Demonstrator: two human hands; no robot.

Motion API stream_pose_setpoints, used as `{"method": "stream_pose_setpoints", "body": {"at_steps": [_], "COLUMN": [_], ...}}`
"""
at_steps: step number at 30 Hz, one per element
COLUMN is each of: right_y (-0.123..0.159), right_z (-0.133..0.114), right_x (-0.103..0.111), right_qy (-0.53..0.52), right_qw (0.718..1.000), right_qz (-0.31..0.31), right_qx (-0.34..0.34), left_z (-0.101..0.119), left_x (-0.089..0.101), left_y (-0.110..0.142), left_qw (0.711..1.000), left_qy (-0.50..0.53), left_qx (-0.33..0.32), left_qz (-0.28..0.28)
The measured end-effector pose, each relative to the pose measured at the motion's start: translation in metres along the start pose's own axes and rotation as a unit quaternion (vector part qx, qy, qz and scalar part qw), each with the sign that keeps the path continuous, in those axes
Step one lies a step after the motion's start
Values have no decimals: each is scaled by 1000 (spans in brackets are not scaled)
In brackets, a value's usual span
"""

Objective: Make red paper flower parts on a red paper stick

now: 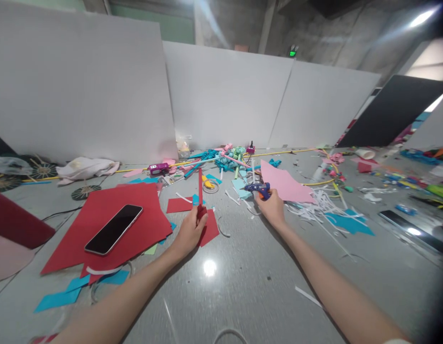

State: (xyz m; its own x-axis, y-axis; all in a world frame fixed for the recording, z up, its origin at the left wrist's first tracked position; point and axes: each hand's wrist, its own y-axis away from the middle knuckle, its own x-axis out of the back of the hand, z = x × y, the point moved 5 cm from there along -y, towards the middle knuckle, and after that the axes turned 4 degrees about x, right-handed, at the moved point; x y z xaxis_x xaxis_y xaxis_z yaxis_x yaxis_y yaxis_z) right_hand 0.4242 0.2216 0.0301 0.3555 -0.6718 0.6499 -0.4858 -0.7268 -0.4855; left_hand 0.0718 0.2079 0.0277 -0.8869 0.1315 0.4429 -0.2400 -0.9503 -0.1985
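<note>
Nearest us, a loose white strip point(307, 296) lies on the floor point(243, 282), and off to the left a phone point(114, 229) rests on big red paper point(139, 200); tug that sheet and the phone could slide with it. Now in to our hands: the left hand point(190, 231) has the lower end of a narrow red strip point(200, 186) pinched, the strip standing up above the fingers. Gripped only down there, it could bend or swing if nudged. Over on the right, our right hand point(273, 208) is wrapped round a blue glue gun point(259, 189), nozzle aimed leftward, towards the strip's side; whether the trigger is squeezed, we can't tell. If it's hot, a careless swing left could burn our fingers, and a drip could stick the pale blue paper point(242, 189) or nearby scraps to the floor. Just beyond the gun we've got pink paper point(284, 184); farther back, crumpled teal paper point(226, 162) and a yellow cable point(279, 153), then white panels point(228, 95) standing behind.
</note>
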Motion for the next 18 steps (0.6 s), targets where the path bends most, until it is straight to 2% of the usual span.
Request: {"method": "stream_pose_setpoints", "body": {"at_steps": [7,11,18], "right_y": [2,1,-1], "right_z": [2,0,-4], "right_x": [-4,-5,-7], "right_qy": [-157,-173,-305], "right_qw": [986,985,950], "right_qz": [-16,15,-23], "right_qx": [-51,-14,-59], "left_z": [1,1,-1], "left_x": [1,1,1], "left_y": [0,0,0], "left_qw": [1000,1000,1000], "left_qy": [-9,-11,-18], "left_qx": [-4,-13,-12], "left_qz": [7,6,5]}}
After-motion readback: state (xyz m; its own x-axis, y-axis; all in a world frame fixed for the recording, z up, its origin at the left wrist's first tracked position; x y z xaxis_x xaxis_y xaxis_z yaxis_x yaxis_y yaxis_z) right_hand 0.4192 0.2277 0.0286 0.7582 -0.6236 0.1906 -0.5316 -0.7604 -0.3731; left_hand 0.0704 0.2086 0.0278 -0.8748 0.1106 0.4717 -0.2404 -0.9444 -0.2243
